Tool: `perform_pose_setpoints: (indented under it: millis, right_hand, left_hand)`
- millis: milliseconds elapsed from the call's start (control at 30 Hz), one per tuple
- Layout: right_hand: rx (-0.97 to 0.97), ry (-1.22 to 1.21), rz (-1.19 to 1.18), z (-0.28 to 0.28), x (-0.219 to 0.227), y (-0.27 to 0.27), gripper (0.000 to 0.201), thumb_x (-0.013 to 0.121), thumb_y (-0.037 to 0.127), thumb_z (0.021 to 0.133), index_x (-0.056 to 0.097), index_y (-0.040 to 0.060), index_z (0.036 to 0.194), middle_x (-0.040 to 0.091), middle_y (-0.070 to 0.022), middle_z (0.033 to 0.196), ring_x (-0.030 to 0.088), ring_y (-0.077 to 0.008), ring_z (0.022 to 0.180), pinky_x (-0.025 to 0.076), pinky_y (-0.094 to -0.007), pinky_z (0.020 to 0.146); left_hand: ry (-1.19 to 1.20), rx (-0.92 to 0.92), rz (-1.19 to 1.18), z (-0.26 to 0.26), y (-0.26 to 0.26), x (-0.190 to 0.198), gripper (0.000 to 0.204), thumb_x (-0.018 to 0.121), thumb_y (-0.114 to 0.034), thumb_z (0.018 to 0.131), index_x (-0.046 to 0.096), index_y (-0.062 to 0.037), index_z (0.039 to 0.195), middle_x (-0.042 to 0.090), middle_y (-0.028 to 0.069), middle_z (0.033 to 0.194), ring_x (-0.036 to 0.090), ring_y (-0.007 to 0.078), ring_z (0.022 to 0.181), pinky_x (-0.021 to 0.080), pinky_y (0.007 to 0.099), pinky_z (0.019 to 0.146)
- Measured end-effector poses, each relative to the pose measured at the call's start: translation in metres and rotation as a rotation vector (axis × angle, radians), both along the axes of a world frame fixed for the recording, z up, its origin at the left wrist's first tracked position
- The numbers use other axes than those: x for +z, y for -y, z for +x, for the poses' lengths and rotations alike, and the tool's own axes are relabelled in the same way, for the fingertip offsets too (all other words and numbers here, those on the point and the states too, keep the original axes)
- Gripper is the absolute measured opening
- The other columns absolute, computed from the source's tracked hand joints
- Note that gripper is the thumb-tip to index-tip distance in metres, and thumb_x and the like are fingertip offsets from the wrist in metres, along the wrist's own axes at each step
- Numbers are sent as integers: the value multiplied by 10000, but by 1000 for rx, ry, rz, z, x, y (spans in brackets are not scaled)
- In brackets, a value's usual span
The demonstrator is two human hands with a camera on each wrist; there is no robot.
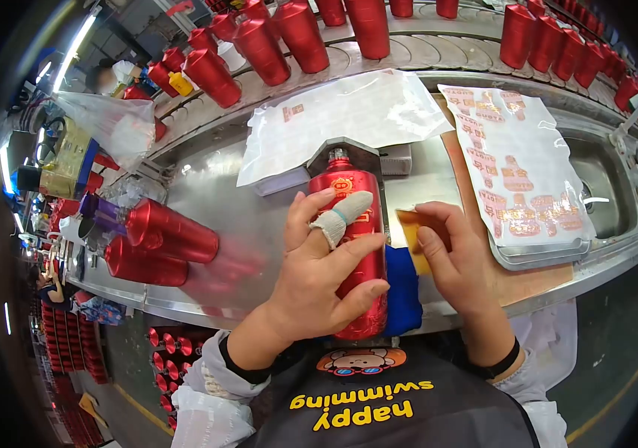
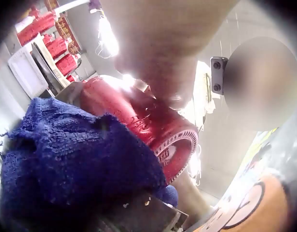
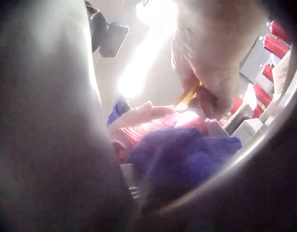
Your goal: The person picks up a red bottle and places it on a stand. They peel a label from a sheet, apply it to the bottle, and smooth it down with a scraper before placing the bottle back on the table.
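A red bottle (image 1: 345,280) lies with its neck in a dark angular holder (image 1: 364,155). Across its upper side rests my left hand (image 1: 311,276), fingers spread and fairly straight, one wearing a white cover with a teal band. My right hand (image 1: 457,265), just right of the bottle, pinches a flat yellow piece (image 1: 417,246) between thumb and fingers. Blue cloth (image 1: 404,291) lies along the bottle's right side. The left wrist view shows the bottle's ribbed base (image 2: 179,152) beside the cloth (image 2: 81,154). In the right wrist view the yellow piece (image 3: 188,99) is above the bottle.
Two red bottles (image 1: 169,231) lie on the metal table at left. White sheets with red print (image 1: 517,172) lie on a tray at right, beside a sink (image 1: 603,179). Another white sheet (image 1: 341,108) is behind the holder. Red bottles (image 1: 304,37) stand on a curved conveyor at the back.
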State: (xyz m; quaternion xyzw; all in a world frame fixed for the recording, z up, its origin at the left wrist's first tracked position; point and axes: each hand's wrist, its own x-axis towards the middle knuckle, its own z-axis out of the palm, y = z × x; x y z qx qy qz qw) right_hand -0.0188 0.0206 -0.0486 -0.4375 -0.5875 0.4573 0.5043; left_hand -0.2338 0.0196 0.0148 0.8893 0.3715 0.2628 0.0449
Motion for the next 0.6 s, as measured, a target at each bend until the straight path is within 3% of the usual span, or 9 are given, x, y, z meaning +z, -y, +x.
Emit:
perform_pose_setpoints:
  millis: [33, 67, 167, 200, 300, 333, 467, 600]
  right_hand:
    - [-31, 179, 164, -1, -3, 0, 299, 542, 83, 993, 528, 18, 1284, 641, -110, 1138, 617, -140, 1010, 525, -266, 821]
    - [-12, 209, 327, -3, -1, -1, 332, 511, 6, 987, 546, 45, 1315, 564, -138, 1301, 575, -211, 1160, 516, -316, 931]
    - [-2, 345, 633, -21, -1, -11, 478, 640, -28, 828, 608, 119, 1281, 527, -212, 1347, 544, -377, 1185, 463, -402, 992]
    - [7, 423, 643, -20, 9, -9, 447, 669, -20, 778, 658, 135, 1197, 522, -220, 1334, 548, -401, 1160, 469, -415, 980]
    - [-13, 433, 652, -9, -2, -11, 381, 676, -9, 761, 676, 102, 1125, 535, -222, 1298, 548, -397, 1155, 471, -427, 967]
    - [-56, 536, 667, -2, 6, -10, 336, 681, -7, 749, 682, 87, 1071, 543, -216, 1274, 550, -389, 1152, 474, -428, 953]
    - [-48, 510, 650, -5, 11, -7, 404, 665, -24, 746, 681, 109, 1127, 533, -210, 1291, 547, -389, 1151, 481, -429, 944]
    - [-24, 587, 698, -10, -4, -6, 494, 656, -29, 730, 664, 130, 1198, 521, -204, 1306, 546, -387, 1142, 495, -432, 936]
  left_hand:
    - [77, 8, -21, -2, -1, 0, 425, 673, -369, 874, 658, -69, 1175, 574, 196, 1317, 356, 404, 1321, 242, 498, 1121]
    - [153, 17, -41, -6, -2, -1, 429, 681, -372, 869, 658, -68, 1172, 575, 197, 1313, 362, 402, 1316, 250, 504, 1116]
    - [233, 97, -42, -17, -5, -8, 450, 669, -380, 891, 623, -56, 1199, 543, 202, 1349, 390, 399, 1286, 281, 481, 1097]
    - [264, 131, -65, -18, -4, -14, 458, 667, -379, 893, 613, -52, 1210, 533, 203, 1360, 394, 401, 1282, 283, 480, 1095]
    - [324, 179, -94, -23, -1, -28, 504, 664, -372, 899, 561, -43, 1268, 502, 202, 1392, 401, 402, 1276, 289, 480, 1089]
    - [341, 185, -99, -24, 0, -30, 514, 663, -372, 900, 553, -39, 1276, 500, 207, 1393, 404, 399, 1278, 290, 478, 1089]
    - [475, 166, -175, -23, -1, -41, 591, 655, -378, 908, 489, -9, 1339, 474, 222, 1409, 417, 390, 1287, 294, 467, 1092]
    - [422, 179, -199, -22, 0, -41, 671, 642, -387, 919, 412, 21, 1400, 412, 250, 1447, 401, 397, 1322, 286, 459, 1108]
